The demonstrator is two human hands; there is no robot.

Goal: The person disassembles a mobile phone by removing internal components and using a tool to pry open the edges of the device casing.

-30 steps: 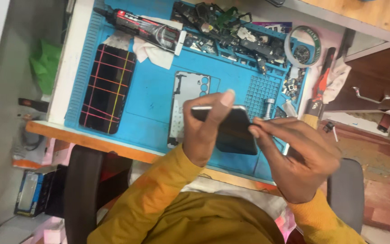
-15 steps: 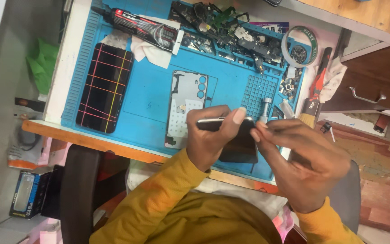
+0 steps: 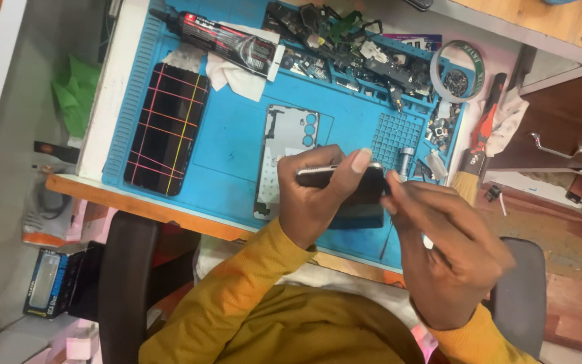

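The left hand (image 3: 314,195) grips a dark phone (image 3: 345,183) edge-on above the blue mat (image 3: 230,135) on the counter, fingers wrapped around it and thumb along its top edge. The right hand (image 3: 449,249) has its fingers pinched together at the phone's right end; whether they hold a small tool I cannot tell. A metal phone frame (image 3: 284,145) lies bare on the mat just behind, and a separate screen (image 3: 168,128) with coloured lines lies well to the left. Judging by these loose parts, the work looks partway done, with assembly left.

Mustard-yellow long sleeves, ribbed cuffs, bare hands
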